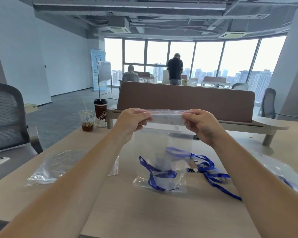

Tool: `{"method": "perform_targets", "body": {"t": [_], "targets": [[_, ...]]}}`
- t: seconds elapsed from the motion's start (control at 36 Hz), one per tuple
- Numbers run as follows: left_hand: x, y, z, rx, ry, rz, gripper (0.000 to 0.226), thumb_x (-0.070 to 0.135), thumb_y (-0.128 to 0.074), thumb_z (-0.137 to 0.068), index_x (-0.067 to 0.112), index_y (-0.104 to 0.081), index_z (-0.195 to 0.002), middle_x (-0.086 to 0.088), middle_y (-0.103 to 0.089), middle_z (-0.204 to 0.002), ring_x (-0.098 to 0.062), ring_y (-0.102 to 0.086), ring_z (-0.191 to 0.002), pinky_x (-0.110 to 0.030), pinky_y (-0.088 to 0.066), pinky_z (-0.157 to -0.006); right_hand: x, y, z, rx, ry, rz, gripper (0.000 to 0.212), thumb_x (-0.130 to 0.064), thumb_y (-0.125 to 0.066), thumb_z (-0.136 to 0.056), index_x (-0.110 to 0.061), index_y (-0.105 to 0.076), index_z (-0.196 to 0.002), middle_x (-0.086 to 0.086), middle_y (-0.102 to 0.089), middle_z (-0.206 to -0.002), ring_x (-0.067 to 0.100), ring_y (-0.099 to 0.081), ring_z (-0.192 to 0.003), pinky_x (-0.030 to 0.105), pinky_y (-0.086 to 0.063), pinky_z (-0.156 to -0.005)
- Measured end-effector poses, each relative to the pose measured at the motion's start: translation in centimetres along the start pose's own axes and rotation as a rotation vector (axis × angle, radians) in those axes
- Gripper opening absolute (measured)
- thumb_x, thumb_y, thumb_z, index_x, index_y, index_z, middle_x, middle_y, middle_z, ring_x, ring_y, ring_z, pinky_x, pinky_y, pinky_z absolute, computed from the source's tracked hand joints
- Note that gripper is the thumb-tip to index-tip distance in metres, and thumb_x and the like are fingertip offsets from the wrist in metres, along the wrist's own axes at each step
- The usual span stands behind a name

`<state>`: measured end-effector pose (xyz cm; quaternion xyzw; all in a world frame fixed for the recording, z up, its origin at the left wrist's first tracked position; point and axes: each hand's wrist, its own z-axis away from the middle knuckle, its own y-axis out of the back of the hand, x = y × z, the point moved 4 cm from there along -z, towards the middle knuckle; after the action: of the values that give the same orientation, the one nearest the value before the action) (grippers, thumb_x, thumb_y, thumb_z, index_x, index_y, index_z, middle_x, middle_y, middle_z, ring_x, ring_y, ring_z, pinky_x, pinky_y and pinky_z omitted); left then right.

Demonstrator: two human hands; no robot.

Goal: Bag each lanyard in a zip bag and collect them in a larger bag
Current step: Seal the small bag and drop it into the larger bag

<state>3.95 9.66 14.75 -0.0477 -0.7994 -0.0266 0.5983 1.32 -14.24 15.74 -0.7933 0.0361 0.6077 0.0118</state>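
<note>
I hold a clear zip bag (167, 138) up above the table, its red-striped seal on top. My left hand (133, 120) pinches the seal's left end and my right hand (200, 122) pinches its right end. A coiled blue lanyard (176, 151) shows inside the bag's lower part. Another blue lanyard (212, 170) with a black clip lies loose on the wooden table (144, 212) behind the bag. A blue strap (155, 176) also shows around the bag's bottom; whether it is inside or behind, I cannot tell.
Empty zip bags (58, 167) lie to the left. A larger clear bag (282, 170) lies at the right edge. Two drink cups (100, 109) stand at the far left corner. A grey chair (9, 117) with a phone stands left. A brown divider (186, 100) backs the desk.
</note>
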Motion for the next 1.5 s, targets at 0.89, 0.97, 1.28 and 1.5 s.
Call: {"method": "perform_targets", "body": {"t": [0.89, 0.97, 1.28, 1.5], "targets": [[1.7, -1.3, 0.2, -0.005, -0.169, -0.262, 0.01, 0.009, -0.067, -0.091, 0.004, -0.074, -0.088, -0.006, -0.076, -0.079, -0.012, -0.065, -0.067, -0.025, -0.052, -0.064, -5.1, -3.4, -0.4, -0.185, 0.232, 0.972, 0.007, -0.026, -0.075, -0.086, -0.02, -0.078, -0.088, -0.006, -0.072, -0.083, 0.008, -0.062, -0.075, 0.022, -0.046, -0.068], [1.7, -1.5, 0.5, -0.005, -0.166, -0.252, 0.009, 0.008, -0.067, -0.091, 0.002, -0.074, -0.089, -0.006, -0.076, -0.078, -0.013, -0.064, -0.068, -0.028, -0.051, -0.066, -5.4, -4.1, -0.5, -0.205, 0.226, 0.985, 0.007, -0.026, -0.075, -0.085, -0.019, -0.078, -0.086, -0.006, -0.071, -0.081, 0.009, -0.06, -0.074, 0.021, -0.045, -0.067], [1.4, -1.9, 0.9, 0.0, -0.178, -0.337, 0.011, 0.014, -0.066, -0.092, 0.007, -0.075, -0.09, 0.001, -0.076, -0.076, -0.006, -0.065, -0.064, -0.019, -0.051, -0.06, -4.6, -5.6, -0.3, -0.222, 0.227, 0.913, 0.005, -0.02, -0.072, -0.088, -0.018, -0.077, -0.087, -0.007, -0.068, -0.075, 0.007, -0.059, -0.068, 0.02, -0.044, -0.064], [1.2, -1.9, 1.0, 0.042, -0.199, -0.283, 0.012, 0.009, -0.065, -0.093, 0.0, -0.073, -0.093, -0.006, -0.075, -0.077, -0.005, -0.064, -0.06, -0.016, -0.051, -0.057, -4.3, -5.5, -0.5, -0.211, 0.248, 0.951, 0.011, -0.024, -0.069, -0.092, -0.016, -0.076, -0.087, -0.008, -0.067, -0.074, 0.008, -0.057, -0.068, 0.02, -0.043, -0.064]]}}
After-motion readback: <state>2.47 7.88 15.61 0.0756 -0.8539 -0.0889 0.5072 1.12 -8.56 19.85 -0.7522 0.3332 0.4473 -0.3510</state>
